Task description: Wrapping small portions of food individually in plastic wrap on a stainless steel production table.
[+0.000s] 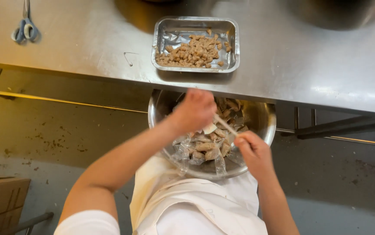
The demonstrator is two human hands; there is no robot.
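Left to right: scissors (25, 30) on steel counter (309, 65); left hand (192, 111) and right hand (253, 150) pinching 1 pale strip (225, 125) taut over metal bowl (257, 117) — unwrapping step, apparently; foil tray (233, 43) of brown pieces (191, 53) beyond.

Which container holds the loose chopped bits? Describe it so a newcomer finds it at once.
Start at the steel counter across the top. Near its front edge sits a shallow rectangular foil tray of small brown pieces. Unlike the round metal bowl below the edge, where both hands work, it is rectangular and no hand touches it.
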